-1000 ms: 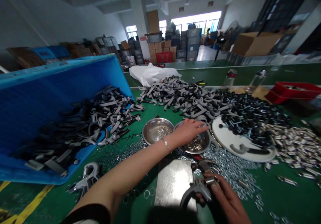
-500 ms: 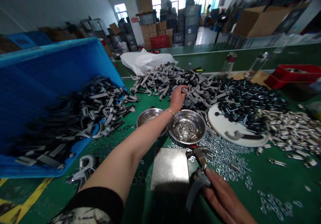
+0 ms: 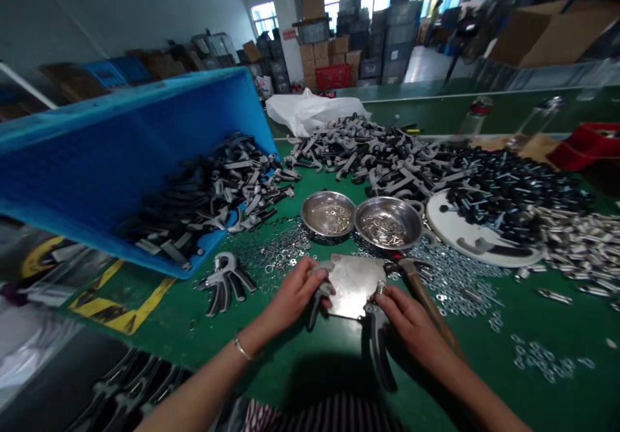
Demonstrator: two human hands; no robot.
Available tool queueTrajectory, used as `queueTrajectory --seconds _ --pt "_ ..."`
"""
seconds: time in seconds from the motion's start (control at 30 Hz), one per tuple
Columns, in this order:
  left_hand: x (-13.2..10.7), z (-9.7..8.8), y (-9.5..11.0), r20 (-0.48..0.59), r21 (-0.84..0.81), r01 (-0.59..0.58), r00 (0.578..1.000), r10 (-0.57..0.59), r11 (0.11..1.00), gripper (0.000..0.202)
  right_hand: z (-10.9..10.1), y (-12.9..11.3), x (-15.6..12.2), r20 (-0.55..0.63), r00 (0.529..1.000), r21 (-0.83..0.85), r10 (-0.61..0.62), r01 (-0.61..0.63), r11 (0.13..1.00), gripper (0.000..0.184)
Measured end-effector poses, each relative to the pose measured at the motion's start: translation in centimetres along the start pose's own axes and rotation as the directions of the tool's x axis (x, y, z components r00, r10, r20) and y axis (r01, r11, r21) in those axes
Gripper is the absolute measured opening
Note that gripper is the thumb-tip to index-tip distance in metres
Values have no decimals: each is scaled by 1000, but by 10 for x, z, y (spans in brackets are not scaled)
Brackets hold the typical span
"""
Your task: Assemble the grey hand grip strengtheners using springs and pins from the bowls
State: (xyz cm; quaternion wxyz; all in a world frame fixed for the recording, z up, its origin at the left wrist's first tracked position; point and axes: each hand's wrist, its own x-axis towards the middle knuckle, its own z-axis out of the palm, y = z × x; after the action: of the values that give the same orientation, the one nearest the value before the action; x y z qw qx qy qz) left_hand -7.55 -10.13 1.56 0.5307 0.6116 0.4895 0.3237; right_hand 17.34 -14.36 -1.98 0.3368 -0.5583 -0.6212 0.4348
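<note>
My left hand is closed on a grey curved handle piece near the left edge of a flat steel plate. My right hand grips a second handle piece, dark and grey, which points down toward me at the plate's right corner. The two hands sit close together over the green table. A hammer lies just beyond my right hand. Two steel bowls holding small metal parts stand behind the plate.
A tilted blue bin spills grey handle pieces at the left. An assembled hand grip lies beside it. Piles of grey pieces, black-capped bolts and metal springs cover the far table. Washers are scattered around the white disc.
My left hand came back from the far pile of grey pieces with one in it and now sits beside my right hand. The view has tilted down toward me.
</note>
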Motion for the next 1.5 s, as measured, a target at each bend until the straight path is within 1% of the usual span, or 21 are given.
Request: queueTrajectory --seconds 0.03,0.1,0.2,0.27,0.33,0.47,0.57,0.63,0.77,0.83,0.93,1.03,1.07,1.13,1.23,1.27,1.3,1.33,1.37,1.43,1.5 --pt "-16 11 -13 33 -74 90 996 -88 993 39 8 -5 -1 32 999 -33 -25 26 999 33" --pt "-36 30 -32 30 -182 193 981 -191 964 42 23 -15 -4 78 995 -97 -62 69 993 29" --pt "-49 47 -41 -44 -214 219 971 -233 952 41 38 -27 -12 120 989 -173 -86 106 979 24" --pt "-54 51 -38 -79 -198 214 969 -233 957 40 42 -33 -19 130 987 -221 -92 120 968 23" --pt "-57 52 -34 -86 -192 209 970 -229 959 41 43 -36 -24 137 986 -277 -95 130 952 23" --pt "-61 56 -27 -38 -172 212 974 -221 962 44 41 -36 -30 191 974 -350 -123 184 918 21" --pt "-61 62 -22 -36 -107 193 980 -198 975 46 39 -34 -31 222 953 -320 -204 269 909 19" --pt "-61 65 -21 -58 -59 170 983 -173 984 47 38 -31 -31 200 947 -275 -250 299 914 18" --pt "-62 65 -23 -101 76 116 989 -108 990 47 40 -25 -36 97 958 -197 -270 284 938 19" --pt "-63 63 -26 -112 205 69 993 -46 976 42 41 -25 -38 103 962 -172 -254 269 948 21" --pt "-66 60 -29 -117 456 -22 989 85 890 35 38 -32 -38 171 963 -149 -209 235 960 24" --pt "-70 59 -30 -75 675 -80 982 175 734 30 31 -44 -37 259 953 -113 -155 189 976 27" --pt "-72 58 -30 -34 728 -105 981 190 677 28 29 -48 -37 295 945 -98 -138 174 980 28" --pt "-78 58 -27 91 816 -201 971 223 542 23 26 -53 -41 354 929 -83 -108 146 986 32" --pt "-85 58 -19 302 871 -377 916 264 313 17 29 -50 -53 363 931 -135 -43 98 986 38" --pt "-85 58 -15 350 868 -420 896 274 263 17 31 -47 -57 345 938 -157 -29 88 984 40" --pt "-82 57 -12 385 859 -452 879 281 239 17 33 -44 -59 322 946 -172 -29 89 981 41" --pt "-76 56 -8 404 848 -473 869 286 239 19 33 -40 -57 300 953 -178 -44 101 979 42" --pt "-67 55 -5 411 838 -482 866 286 256 22 32 -37 -53 284 956 -182 -68 124 976 41" --pt "-37 51 -2 388 825 -461 883 265 328 30 23 -30 -32 283 952 -227 -116 184 956 40" --pt "0 48 -1 330 821 -391 919 214 416 37 3 -23 2 295 946 -388 -135 248 888 36"
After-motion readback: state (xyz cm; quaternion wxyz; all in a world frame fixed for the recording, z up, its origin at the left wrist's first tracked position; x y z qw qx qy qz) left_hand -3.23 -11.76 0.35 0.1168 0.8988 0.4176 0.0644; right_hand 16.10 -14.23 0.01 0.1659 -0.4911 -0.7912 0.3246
